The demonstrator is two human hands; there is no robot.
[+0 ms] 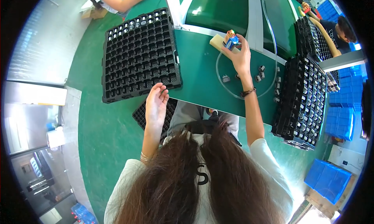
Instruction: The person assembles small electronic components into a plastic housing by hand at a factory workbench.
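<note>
My right hand (240,56) is closed around a small blue object with an orange top (231,37), which stands at a cream-coloured block (217,43) on the green worktable (194,64). Its exact kind I cannot make out. My left hand (156,107) is raised by the near edge of a black compartment tray (140,56), palm up with fingers loosely bent and nothing visible in them. Small silver parts (137,24) fill cells in the tray's far rows; the nearer cells look bare. Several small metal parts (261,69) lie on the table right of my right wrist.
A clear tube (223,83) loops across the table around my right forearm. Stacked black trays of metal parts (304,103) stand at the right. Another black tray (141,115) is below the table edge. Co-workers sit at the far left and far right. Blue crates (327,179) stand right.
</note>
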